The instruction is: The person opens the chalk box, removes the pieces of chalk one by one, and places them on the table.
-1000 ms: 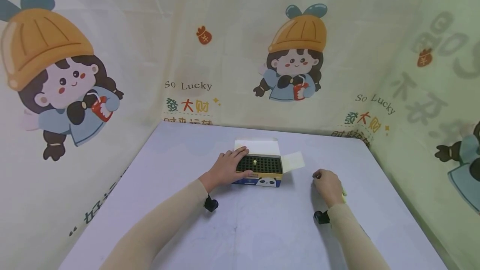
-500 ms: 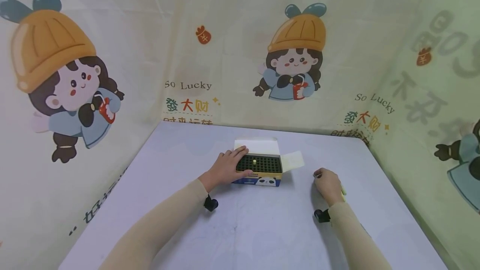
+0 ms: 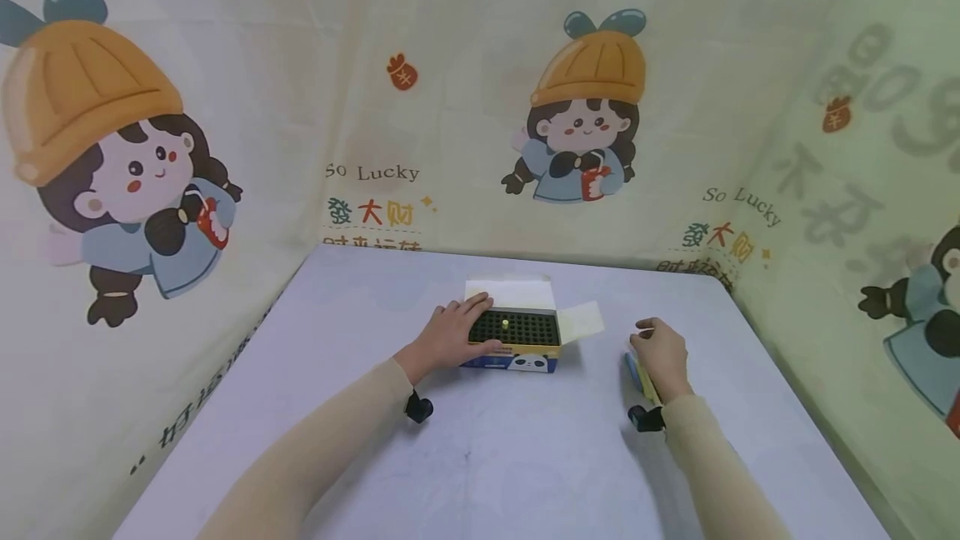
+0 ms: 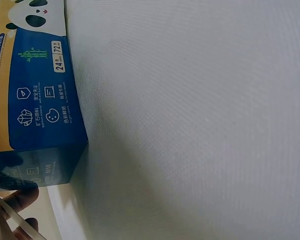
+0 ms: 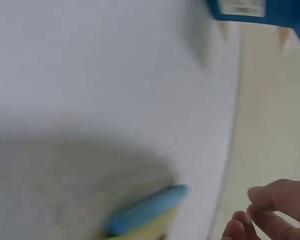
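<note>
A blue and yellow chalk box (image 3: 534, 358) with a panda on its front stands on the table, lid up. Its black tray (image 3: 536, 328) has rows of holes, and one pale yellow chalk stick (image 3: 506, 324) stands in it. My left hand (image 3: 448, 336) holds the box's left end, thumb along the front edge and fingers over the back. Under my right hand (image 3: 662, 350) lie a blue stick (image 5: 147, 210) and a yellow stick (image 5: 152, 227), blurred in the right wrist view. That hand is raised off them, its fingers loosely bent, with nothing seen between them.
The box's white back lid (image 3: 517, 291) stands up, and a white side flap (image 3: 581, 322) sticks out to the right. A white table (image 3: 465, 457) carries everything. Behind and at both sides hangs a printed cloth (image 3: 450, 132).
My right hand has lifted and shifted slightly up and right, its fingers loosening, which uncovers the blue and yellow sticks beneath. The left hand and chalk box stay as they were.
</note>
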Demonstrator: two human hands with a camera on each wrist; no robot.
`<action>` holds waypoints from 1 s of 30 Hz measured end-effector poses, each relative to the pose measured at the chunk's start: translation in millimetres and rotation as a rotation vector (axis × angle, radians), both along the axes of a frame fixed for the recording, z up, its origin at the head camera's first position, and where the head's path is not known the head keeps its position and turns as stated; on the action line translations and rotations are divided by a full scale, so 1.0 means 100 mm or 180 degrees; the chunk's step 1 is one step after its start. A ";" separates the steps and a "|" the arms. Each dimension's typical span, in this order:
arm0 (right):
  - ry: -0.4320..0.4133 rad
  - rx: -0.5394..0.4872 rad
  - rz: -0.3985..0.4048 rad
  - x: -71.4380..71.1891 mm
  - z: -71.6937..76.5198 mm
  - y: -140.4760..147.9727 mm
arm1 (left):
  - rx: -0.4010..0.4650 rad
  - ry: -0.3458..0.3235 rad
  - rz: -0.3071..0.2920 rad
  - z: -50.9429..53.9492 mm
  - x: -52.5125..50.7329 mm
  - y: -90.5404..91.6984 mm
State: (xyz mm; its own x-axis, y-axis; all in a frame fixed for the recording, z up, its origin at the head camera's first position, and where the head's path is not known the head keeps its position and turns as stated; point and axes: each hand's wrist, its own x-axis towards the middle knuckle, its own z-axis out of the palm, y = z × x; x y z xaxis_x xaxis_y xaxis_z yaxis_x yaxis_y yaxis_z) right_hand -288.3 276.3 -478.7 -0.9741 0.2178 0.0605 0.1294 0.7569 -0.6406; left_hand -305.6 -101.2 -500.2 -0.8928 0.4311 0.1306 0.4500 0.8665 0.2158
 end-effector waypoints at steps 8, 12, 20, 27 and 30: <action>0.0580 -0.0203 -0.0146 -0.09 0.33 -0.17 | -0.0009 0.0039 -0.0010 -0.02 -0.01 -0.02; 0.0831 -0.0329 -0.0093 -0.12 0.45 -0.34 | -0.0007 0.0039 -0.0008 -0.02 0.00 -0.02; 0.0993 -0.0556 0.0165 -0.17 0.59 -0.77 | 0.0002 0.0027 0.0001 -0.01 0.01 -0.02; 0.0946 -0.0604 0.0534 -0.21 0.63 -1.11 | -0.0049 0.0032 -0.0015 -0.02 0.00 -0.01; 0.0860 -0.0655 0.0714 -0.19 0.60 -1.24 | -0.0039 0.0029 -0.0020 0.00 0.00 0.01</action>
State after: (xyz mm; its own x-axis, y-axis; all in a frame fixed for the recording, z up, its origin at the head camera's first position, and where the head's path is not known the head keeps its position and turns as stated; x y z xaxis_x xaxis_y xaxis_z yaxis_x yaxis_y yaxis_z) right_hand -307.6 152.7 -419.1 -0.9538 0.0359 0.2982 -0.2181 0.5997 -0.7700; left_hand -305.7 -100.4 -500.6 -0.8888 0.4384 0.1334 0.4575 0.8662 0.2009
